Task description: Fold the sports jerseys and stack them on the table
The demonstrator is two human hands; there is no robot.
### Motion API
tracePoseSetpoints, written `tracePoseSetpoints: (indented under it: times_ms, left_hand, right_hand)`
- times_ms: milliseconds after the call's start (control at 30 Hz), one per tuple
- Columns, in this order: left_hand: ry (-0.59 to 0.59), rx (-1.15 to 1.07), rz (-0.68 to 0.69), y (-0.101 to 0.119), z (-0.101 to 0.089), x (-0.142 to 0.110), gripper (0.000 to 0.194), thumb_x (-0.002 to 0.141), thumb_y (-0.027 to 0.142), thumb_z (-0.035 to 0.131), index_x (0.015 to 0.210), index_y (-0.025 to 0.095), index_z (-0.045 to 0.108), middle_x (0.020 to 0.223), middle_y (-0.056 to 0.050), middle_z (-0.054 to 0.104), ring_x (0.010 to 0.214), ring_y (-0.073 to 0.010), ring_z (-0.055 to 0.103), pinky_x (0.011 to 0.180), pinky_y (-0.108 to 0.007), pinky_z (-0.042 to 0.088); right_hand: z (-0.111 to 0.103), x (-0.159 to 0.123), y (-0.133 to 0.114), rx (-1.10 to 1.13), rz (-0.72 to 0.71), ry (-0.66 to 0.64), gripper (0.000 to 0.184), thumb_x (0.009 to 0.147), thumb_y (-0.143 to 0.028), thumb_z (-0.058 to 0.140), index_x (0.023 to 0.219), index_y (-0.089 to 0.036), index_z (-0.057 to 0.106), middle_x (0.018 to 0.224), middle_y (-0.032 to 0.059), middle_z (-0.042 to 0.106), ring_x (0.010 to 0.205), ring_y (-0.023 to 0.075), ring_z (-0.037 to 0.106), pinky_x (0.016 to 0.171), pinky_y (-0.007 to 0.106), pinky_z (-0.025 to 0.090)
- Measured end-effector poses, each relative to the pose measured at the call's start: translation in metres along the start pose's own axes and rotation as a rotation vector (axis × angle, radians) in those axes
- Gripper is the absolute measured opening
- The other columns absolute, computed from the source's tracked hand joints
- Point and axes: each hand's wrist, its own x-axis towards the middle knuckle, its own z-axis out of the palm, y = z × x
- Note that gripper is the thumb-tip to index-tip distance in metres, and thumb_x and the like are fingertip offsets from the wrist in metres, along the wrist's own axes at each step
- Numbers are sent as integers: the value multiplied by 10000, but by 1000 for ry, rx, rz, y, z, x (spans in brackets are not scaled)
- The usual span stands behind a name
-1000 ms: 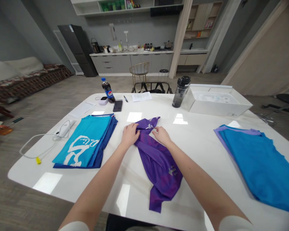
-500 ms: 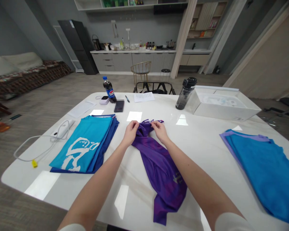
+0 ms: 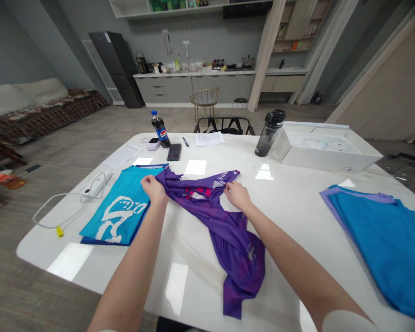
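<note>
A purple shirt (image 3: 224, 226) lies twisted on the white table (image 3: 193, 276), its top edge pulled wide between my hands. My left hand (image 3: 155, 188) pinches one end of it, just over the right edge of a folded turquoise shirt (image 3: 124, 203) with white lettering. Closed on the other side of the purple shirt is my right hand (image 3: 237, 195), near a strip of white print. Some red shows inside the stretched opening. The lower part of the garment trails toward the table's front edge, still bunched.
Folded blue shirts (image 3: 376, 244) lie at the right. Behind stand a white box (image 3: 328, 157), a dark tumbler (image 3: 270, 133) and a cola bottle (image 3: 161, 130). A white device with a cable (image 3: 97, 184) lies left; papers (image 3: 209, 139) and a pen (image 3: 186, 141) are farther back.
My hands were close together at the shirt's top. My left hand has moved left with its end, spreading the top edge and exposing the red inside; my right hand has shifted slightly.
</note>
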Motion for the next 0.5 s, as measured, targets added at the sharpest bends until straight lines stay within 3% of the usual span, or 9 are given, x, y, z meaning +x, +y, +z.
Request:
tracePoseSetpoints:
  times_ms: [67,100,200,267,367,500]
  left_hand:
    - [-23,320,265,4,-4,-11,77,936,254,534,999,212,544,1114,-82,582,1169,-242,541,1084,-427,415]
    - [-144,474,384,5,-5,-20,96,919,219,546,1008,209,580,1130,-105,601,1190,-274,546,1097,-456,408]
    - [-764,792,566,1,0,-43,206,882,141,532,990,232,682,1073,-113,676,1135,-299,617,1073,-458,453]
    - [-1011,889,566,-9,5,-51,295,888,138,500,1059,243,717,1113,-103,702,1117,-277,645,1047,-419,491]
    - [-1091,881,506,-29,7,-49,399,930,167,436,1242,210,681,1266,-109,684,1184,-252,641,1077,-408,493]
    - [-1020,742,415,-48,3,-41,425,969,212,384,1286,184,665,1345,-116,666,1259,-236,621,1156,-432,439]
  right_hand:
    - [-9,-5,17,19,36,-24,216,983,-327,551,971,-183,713,1100,122,690,1009,249,630,853,338,439]
    - [-12,-8,21,49,33,-18,215,978,-322,555,961,-179,715,1070,115,701,974,236,639,838,325,438]
    - [-18,-15,14,176,-100,25,247,994,-366,546,966,-196,722,997,69,721,928,207,649,827,297,440]
    - [-15,-16,-7,223,-197,16,291,1002,-436,546,996,-214,733,987,52,724,925,204,651,834,293,447]
    - [-3,-10,-47,172,-247,-19,351,973,-497,598,1158,-227,722,1094,75,717,1015,236,645,868,319,454]
    - [8,0,-79,10,-197,-50,267,1020,-323,517,1141,-212,728,1158,115,696,1072,261,630,934,375,426]
